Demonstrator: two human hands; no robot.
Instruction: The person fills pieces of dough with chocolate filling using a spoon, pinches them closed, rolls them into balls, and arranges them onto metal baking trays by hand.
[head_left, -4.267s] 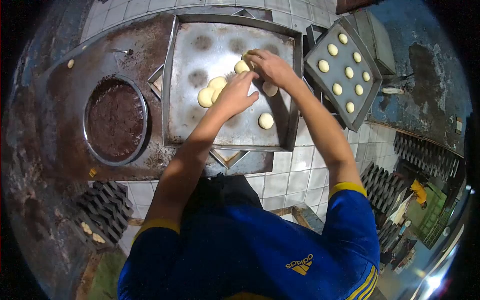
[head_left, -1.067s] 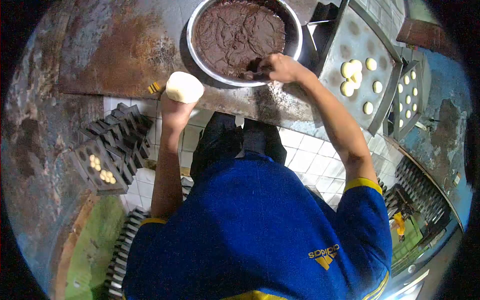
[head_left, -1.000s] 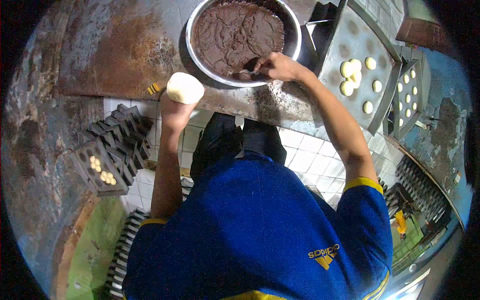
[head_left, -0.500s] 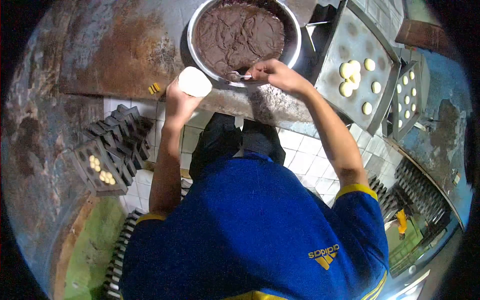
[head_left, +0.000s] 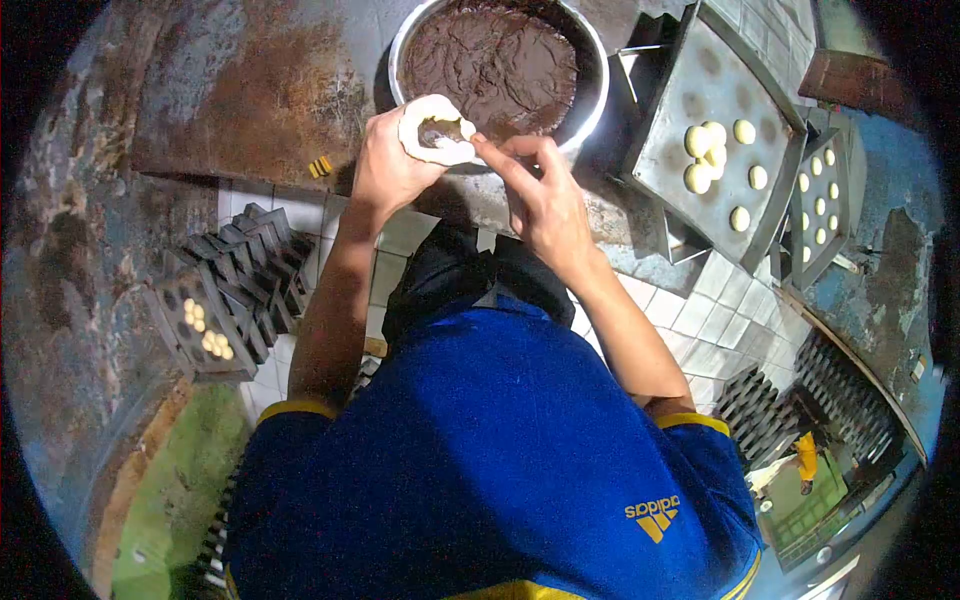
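Dough, pale and hollowed like a cup, sat gripped in the left hand, with dark brown paste inside. The right hand met its rim, index finger extended; whether those fingers pinched anything could not be told. Just beyond the 2 hands, a metal bowl stood on the counter. To their right, a tray held pale balls.
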